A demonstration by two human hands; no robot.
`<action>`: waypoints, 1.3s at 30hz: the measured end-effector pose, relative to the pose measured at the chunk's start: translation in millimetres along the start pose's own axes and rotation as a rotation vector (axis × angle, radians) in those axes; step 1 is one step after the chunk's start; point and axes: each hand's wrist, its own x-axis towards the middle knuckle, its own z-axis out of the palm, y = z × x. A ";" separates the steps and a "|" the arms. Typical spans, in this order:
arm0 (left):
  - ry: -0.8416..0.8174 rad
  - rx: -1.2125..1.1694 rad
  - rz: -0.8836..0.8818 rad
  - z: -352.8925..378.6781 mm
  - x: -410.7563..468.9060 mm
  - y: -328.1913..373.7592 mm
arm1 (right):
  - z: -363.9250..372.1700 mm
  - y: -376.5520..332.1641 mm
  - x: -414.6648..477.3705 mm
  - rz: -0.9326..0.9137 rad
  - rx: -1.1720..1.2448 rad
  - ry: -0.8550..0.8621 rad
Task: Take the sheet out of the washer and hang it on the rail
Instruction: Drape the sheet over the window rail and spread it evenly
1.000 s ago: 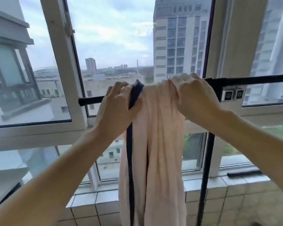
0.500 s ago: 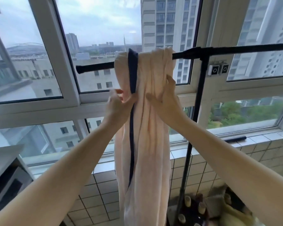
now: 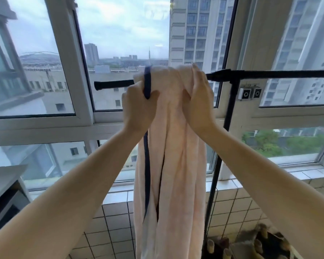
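The black rail [image 3: 269, 74] runs left to right across the far window, and the pale pink sheet [image 3: 174, 165] is draped over it near its left end, bunched into a narrow column that hangs down toward the tiled sill. A dark navy edge band [image 3: 147, 81] runs down the sheet's left side.

The left hand [image 3: 138, 105] has its grip closed around that band and the fold beside it, just below the rail. The right hand [image 3: 198, 101] has its grip pinching the sheet's right folds, fingertips up at the rail.

The step looks like spreading the bunched cloth. To do it well, draw the hands apart along the rail. Keep both halves hanging evenly so the weight does not slide off, and mind the rail's free left end.
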 end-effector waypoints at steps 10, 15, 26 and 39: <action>-0.007 -0.078 -0.016 3.9 -44.9 -30.0 | -1.7 -0.6 -19.2 0.027 -0.261 -0.082; 0.137 -0.085 -0.070 -4.3 -32.2 -58.8 | 15.7 -23.8 -27.4 -0.028 -0.430 -0.010; -0.670 -0.674 -0.501 32.4 12.6 -137.6 | 73.6 -31.5 -48.0 0.153 -0.657 0.016; -0.465 -0.704 -0.290 39.4 16.1 -129.7 | 68.7 -22.1 -59.0 0.075 -0.722 -0.036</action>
